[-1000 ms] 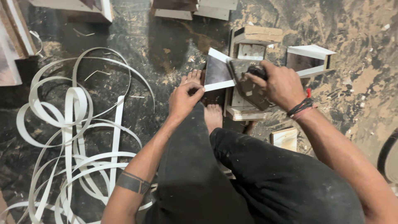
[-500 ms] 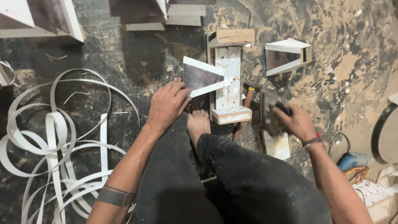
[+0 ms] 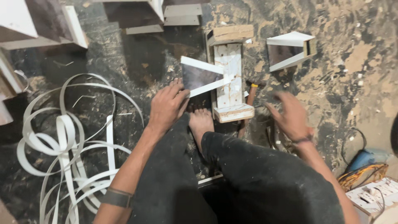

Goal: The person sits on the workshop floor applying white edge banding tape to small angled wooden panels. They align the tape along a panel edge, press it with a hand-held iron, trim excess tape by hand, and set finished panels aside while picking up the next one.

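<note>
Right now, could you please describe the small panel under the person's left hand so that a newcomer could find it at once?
Start at the pale wooden block jig on the dusty floor, ahead of the bare foot. Against its left side lies the dark panel, under the left hand. Unlike the similar piece lying apart to the right, it is wedge-shaped, white-edged and touched by fingers.

The right hand (image 3: pixel 290 116) is blurred, so its fingers cannot be made out. The boards (image 3: pixel 37 25) at upper left are cut off.

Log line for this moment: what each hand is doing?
left hand: pressing dark panel on wooden jig | right hand: empty, blurred, above floor near hammer
</note>
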